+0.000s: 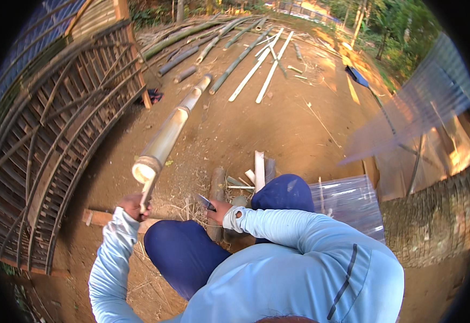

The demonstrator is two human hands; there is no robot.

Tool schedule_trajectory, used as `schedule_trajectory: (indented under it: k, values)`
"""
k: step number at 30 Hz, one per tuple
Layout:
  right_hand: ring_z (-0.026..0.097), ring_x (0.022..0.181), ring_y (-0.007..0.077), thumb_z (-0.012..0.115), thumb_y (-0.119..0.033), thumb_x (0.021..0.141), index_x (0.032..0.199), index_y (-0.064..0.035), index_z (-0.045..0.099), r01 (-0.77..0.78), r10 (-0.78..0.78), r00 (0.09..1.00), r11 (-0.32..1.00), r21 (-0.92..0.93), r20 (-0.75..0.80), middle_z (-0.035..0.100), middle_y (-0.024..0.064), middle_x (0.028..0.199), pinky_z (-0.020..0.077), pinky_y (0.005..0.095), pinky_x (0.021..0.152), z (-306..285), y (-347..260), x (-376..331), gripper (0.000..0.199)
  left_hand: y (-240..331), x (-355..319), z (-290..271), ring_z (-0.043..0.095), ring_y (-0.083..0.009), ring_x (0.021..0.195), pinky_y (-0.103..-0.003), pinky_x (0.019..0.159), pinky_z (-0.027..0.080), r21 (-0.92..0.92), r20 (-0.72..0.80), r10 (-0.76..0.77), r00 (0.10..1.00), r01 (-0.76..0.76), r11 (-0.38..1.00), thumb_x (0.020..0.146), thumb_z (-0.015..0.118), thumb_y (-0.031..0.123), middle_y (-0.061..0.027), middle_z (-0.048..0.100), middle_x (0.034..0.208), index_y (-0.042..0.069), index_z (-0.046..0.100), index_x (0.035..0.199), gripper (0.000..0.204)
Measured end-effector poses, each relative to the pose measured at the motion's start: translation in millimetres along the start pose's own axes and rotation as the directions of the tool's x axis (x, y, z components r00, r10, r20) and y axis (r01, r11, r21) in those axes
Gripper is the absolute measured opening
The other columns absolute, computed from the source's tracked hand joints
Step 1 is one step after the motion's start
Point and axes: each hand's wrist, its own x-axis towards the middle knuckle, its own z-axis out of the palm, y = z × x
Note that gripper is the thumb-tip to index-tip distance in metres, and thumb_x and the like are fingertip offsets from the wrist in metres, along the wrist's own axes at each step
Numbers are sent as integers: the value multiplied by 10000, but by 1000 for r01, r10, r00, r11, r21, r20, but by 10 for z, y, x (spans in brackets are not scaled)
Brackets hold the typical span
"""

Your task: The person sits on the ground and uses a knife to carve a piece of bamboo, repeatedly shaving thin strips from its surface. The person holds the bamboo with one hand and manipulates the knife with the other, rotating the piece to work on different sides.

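Note:
A long bamboo pole [166, 133], pale and split open along part of its length, slants away from me over the ground. Its near end narrows past a joint into a thin strip, and my left hand [132, 206] is closed around that strip. My right hand [220, 211], in front of my knees, is wrapped round a knife [207, 203] whose short blade points up and left, apart from the bamboo. Beneath the knife a thick log [217, 185] lies on the soil among pale shavings [181, 207]. The knife's handle is mostly hidden by my fingers.
Split white bamboo strips [267, 70] and several green poles [240, 62] lie farther off. A slatted bamboo frame [57, 134] stands at left. Cut bamboo pieces [259, 169] sit beyond my right knee. Clear sheeting [348, 204] and a tree trunk [429, 223] are at right.

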Motion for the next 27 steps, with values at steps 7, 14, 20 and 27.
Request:
schedule_trajectory:
  k: [7, 14, 20, 27]
  values:
    - [534, 438, 145, 594, -406, 975, 1113, -45, 525, -69, 190, 973, 783, 618, -133, 598, 69, 669, 430, 316, 375, -761, -259, -713, 393, -439, -34, 1740, 530, -121, 506, -237, 407, 402, -105, 29, -10, 1000, 13, 994, 999, 511, 222, -64, 612, 737, 31, 597, 979, 211]
    - [533, 452, 149, 639, -550, 912, 1039, -36, 560, -27, 176, 971, 755, 655, -162, 614, 78, 733, 441, 317, 394, -1114, -420, -963, 536, -1013, 195, 2415, 565, -162, 497, -323, 445, 421, -136, 52, 55, 997, -47, 990, 994, 543, 335, -94, 657, 680, 7, 667, 915, 360]
    - [520, 456, 120, 759, -550, 806, 1046, -21, 595, -48, 198, 958, 825, 563, -208, 624, 58, 741, 440, 285, 401, -1014, -428, -751, 604, -923, -34, 2399, 610, -155, 563, -288, 474, 454, -60, 29, -23, 999, 25, 998, 966, 581, 372, -84, 685, 759, 9, 668, 999, 375]
    - [639, 585, 182, 829, -231, 751, 1059, 7, 596, 48, 147, 969, 680, 732, -200, 667, 97, 821, 500, 320, 475, -732, -238, -325, 454, -953, -99, 2289, 610, -120, 629, -249, 539, 466, -74, 45, -55, 997, 58, 996, 965, 563, 348, -37, 677, 834, 73, 643, 1089, 312]
